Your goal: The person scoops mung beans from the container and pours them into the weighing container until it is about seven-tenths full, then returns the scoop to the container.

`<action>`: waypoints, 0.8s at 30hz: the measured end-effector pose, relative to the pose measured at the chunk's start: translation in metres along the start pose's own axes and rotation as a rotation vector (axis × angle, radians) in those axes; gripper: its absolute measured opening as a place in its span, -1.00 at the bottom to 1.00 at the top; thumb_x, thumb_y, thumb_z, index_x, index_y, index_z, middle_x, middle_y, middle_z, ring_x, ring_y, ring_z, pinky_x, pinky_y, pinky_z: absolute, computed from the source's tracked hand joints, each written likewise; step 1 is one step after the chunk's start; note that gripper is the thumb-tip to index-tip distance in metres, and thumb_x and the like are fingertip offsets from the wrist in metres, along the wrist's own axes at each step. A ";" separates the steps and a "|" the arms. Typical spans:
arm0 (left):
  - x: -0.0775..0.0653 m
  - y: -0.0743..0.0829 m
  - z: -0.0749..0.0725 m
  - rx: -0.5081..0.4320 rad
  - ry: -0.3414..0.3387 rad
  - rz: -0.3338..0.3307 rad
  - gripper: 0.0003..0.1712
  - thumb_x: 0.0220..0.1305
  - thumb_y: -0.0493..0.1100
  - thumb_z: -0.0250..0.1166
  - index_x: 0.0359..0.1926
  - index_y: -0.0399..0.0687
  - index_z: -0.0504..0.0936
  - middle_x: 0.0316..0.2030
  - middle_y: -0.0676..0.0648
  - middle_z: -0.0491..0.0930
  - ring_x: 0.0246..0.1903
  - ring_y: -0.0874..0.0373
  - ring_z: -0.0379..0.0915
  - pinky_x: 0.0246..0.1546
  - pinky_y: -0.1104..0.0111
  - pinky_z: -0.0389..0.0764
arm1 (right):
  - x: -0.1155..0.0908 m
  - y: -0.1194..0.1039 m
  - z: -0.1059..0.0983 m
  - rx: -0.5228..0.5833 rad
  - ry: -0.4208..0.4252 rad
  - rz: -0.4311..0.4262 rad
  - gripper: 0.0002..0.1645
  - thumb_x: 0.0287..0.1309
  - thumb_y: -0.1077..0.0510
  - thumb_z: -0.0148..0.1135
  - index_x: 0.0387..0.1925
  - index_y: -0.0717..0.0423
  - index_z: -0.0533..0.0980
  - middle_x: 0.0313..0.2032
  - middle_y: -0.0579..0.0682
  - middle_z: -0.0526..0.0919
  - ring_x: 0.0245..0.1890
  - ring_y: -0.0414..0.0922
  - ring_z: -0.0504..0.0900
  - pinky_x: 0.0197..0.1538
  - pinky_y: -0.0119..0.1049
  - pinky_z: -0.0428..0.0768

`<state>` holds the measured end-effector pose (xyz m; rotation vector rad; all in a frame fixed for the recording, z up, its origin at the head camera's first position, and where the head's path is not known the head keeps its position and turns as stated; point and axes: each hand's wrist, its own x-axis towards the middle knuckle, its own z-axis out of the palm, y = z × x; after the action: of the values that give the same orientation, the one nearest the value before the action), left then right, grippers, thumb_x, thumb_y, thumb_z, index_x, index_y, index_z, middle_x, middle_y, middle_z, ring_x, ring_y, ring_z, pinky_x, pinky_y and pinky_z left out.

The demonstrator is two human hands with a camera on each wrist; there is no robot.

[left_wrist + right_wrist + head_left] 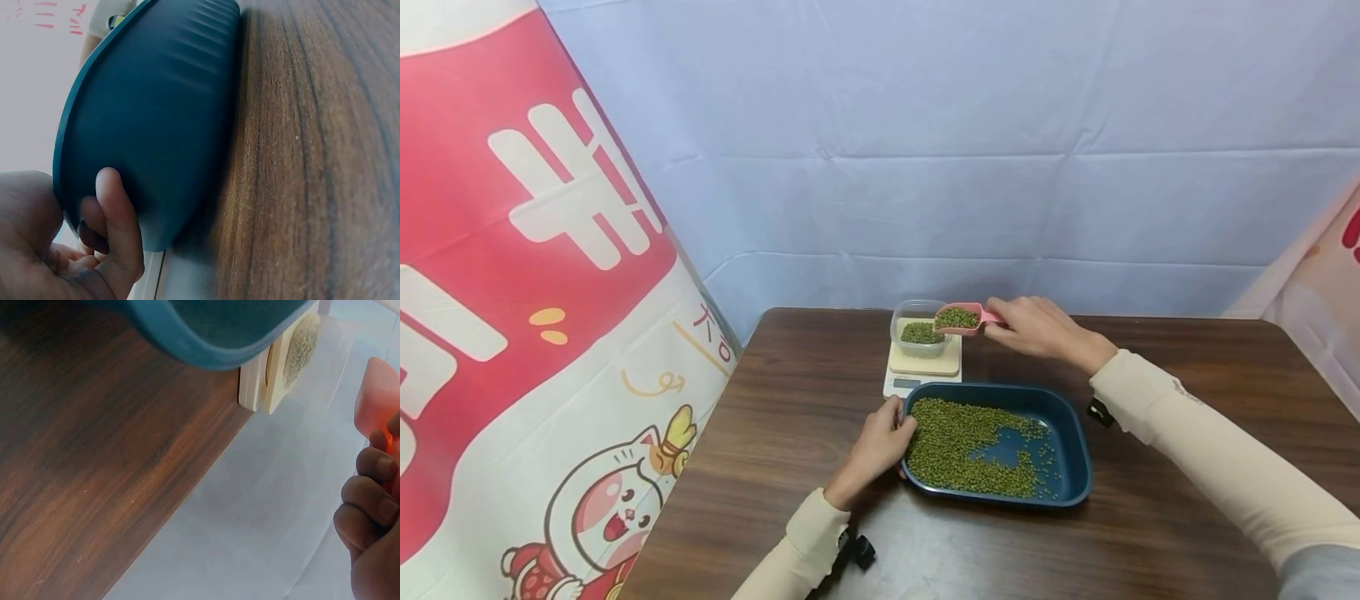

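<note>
My right hand point(1037, 329) grips the handle of a pink scoop point(374, 394) heaped with green mung beans point(957, 318). The scoop's front overlaps the right rim of a clear plastic container point(922, 348) in the head view. More beans lie on that container's bottom, and it stands on a white kitchen scale point(898, 388) with a cream platform. At the left end of a blue tray point(1078, 450), my left hand point(874, 442) holds the rim, thumb on top and fingers against the outer wall point(150, 125). Mung beans cover most of the tray's floor, with a bare patch toward the right.
Everything stands on a dark wood table point(805, 392), the scale near its back edge. A pale cloth point(925, 208) hangs behind the table. On the left hangs a red and white printed banner point(550, 358). The tray's back left corner sits right at the scale's front.
</note>
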<state>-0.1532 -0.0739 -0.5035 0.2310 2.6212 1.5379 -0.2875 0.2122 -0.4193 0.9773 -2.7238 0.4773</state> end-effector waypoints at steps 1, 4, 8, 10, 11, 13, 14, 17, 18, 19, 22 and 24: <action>0.000 0.000 0.000 0.000 0.002 0.001 -0.81 0.33 -0.16 0.03 -0.40 -0.11 0.27 -0.68 -0.06 0.33 -0.89 0.08 0.46 -0.91 0.18 0.60 | 0.001 0.000 0.000 0.001 -0.002 0.001 -0.81 0.19 0.00 0.10 -0.45 -0.09 0.31 -0.70 -0.13 0.25 -0.74 -0.20 0.17 -0.72 -0.39 0.08; 0.000 0.000 0.000 0.001 0.005 0.002 -0.81 0.33 -0.15 0.02 -0.40 -0.10 0.27 -0.68 -0.06 0.32 -0.89 0.08 0.46 -0.90 0.18 0.60 | 0.003 0.001 0.001 -0.006 -0.011 0.005 -0.81 0.20 -0.01 0.10 -0.44 -0.09 0.31 -0.70 -0.12 0.26 -0.74 -0.20 0.19 -0.71 -0.38 0.10; 0.000 -0.001 0.001 -0.001 0.004 0.002 -0.81 0.34 -0.15 0.03 -0.40 -0.10 0.27 -0.68 -0.06 0.32 -0.89 0.08 0.46 -0.90 0.19 0.60 | 0.004 0.003 0.002 -0.013 -0.027 0.007 -0.81 0.21 -0.02 0.09 -0.44 -0.10 0.32 -0.70 -0.13 0.27 -0.74 -0.20 0.20 -0.70 -0.38 0.11; 0.000 -0.002 0.001 -0.003 0.003 0.003 -0.81 0.35 -0.16 0.03 -0.40 -0.11 0.27 -0.69 -0.06 0.33 -0.89 0.08 0.46 -0.91 0.20 0.60 | 0.005 0.003 0.002 -0.012 -0.035 0.008 -0.81 0.21 -0.03 0.09 -0.43 -0.10 0.32 -0.69 -0.13 0.28 -0.73 -0.20 0.20 -0.70 -0.38 0.11; 0.000 -0.002 0.001 -0.005 0.001 0.004 -0.80 0.35 -0.16 0.03 -0.40 -0.11 0.27 -0.69 -0.06 0.33 -0.89 0.07 0.46 -0.91 0.20 0.60 | 0.005 0.003 0.002 -0.011 -0.039 0.011 -0.81 0.21 -0.03 0.09 -0.43 -0.10 0.32 -0.69 -0.13 0.28 -0.73 -0.20 0.20 -0.70 -0.37 0.11; 0.000 -0.002 0.002 -0.006 0.000 0.004 -0.80 0.35 -0.16 0.03 -0.40 -0.11 0.26 -0.70 -0.06 0.33 -0.89 0.07 0.46 -0.91 0.21 0.60 | 0.006 0.004 0.003 -0.012 -0.046 0.018 -0.81 0.21 -0.03 0.09 -0.43 -0.10 0.33 -0.69 -0.12 0.28 -0.73 -0.19 0.20 -0.70 -0.37 0.12; 0.000 -0.002 0.002 -0.006 0.000 0.004 -0.80 0.35 -0.16 0.03 -0.40 -0.11 0.26 -0.70 -0.06 0.33 -0.89 0.08 0.46 -0.92 0.21 0.60 | 0.006 0.004 0.003 -0.012 -0.048 0.022 -0.81 0.21 -0.03 0.09 -0.43 -0.10 0.33 -0.69 -0.12 0.28 -0.73 -0.19 0.20 -0.70 -0.37 0.12; 0.000 -0.001 0.002 -0.003 0.001 0.002 -0.80 0.35 -0.15 0.03 -0.40 -0.11 0.26 -0.71 -0.05 0.32 -0.89 0.08 0.45 -0.92 0.22 0.59 | 0.007 0.005 0.003 -0.013 -0.053 0.025 -0.81 0.21 -0.03 0.09 -0.44 -0.09 0.33 -0.70 -0.12 0.27 -0.73 -0.19 0.20 -0.71 -0.38 0.12; 0.000 -0.001 0.002 0.000 0.003 0.001 -0.80 0.34 -0.15 0.03 -0.40 -0.11 0.27 -0.71 -0.05 0.32 -0.89 0.08 0.45 -0.92 0.21 0.59 | 0.007 0.005 0.003 -0.016 -0.055 0.023 -0.80 0.21 -0.03 0.08 -0.44 -0.09 0.33 -0.70 -0.12 0.26 -0.73 -0.19 0.19 -0.71 -0.38 0.11; 0.000 -0.001 0.002 0.001 0.003 0.001 -0.80 0.34 -0.15 0.03 -0.40 -0.11 0.27 -0.71 -0.05 0.31 -0.89 0.08 0.45 -0.92 0.21 0.59 | 0.008 0.005 0.003 -0.016 -0.057 0.020 -0.80 0.21 -0.03 0.08 -0.45 -0.09 0.32 -0.70 -0.12 0.25 -0.73 -0.19 0.19 -0.71 -0.38 0.11; 0.000 0.000 0.001 0.002 0.005 0.001 -0.81 0.35 -0.16 0.03 -0.40 -0.11 0.27 -0.71 -0.05 0.31 -0.90 0.08 0.45 -0.92 0.20 0.59 | 0.010 0.004 0.002 -0.022 -0.067 0.010 -0.78 0.22 -0.04 0.07 -0.48 -0.09 0.30 -0.71 -0.13 0.24 -0.74 -0.20 0.17 -0.71 -0.38 0.08; 0.000 0.000 0.001 0.003 0.008 0.003 -0.81 0.35 -0.16 0.03 -0.40 -0.11 0.27 -0.71 -0.04 0.31 -0.90 0.08 0.45 -0.92 0.20 0.59 | 0.011 0.003 0.002 -0.022 -0.072 0.006 -0.78 0.22 -0.03 0.06 -0.48 -0.09 0.30 -0.71 -0.13 0.24 -0.74 -0.20 0.16 -0.71 -0.39 0.07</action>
<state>-0.1531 -0.0728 -0.5038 0.2292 2.6308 1.5386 -0.2984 0.2076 -0.4183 1.0000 -2.7906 0.4199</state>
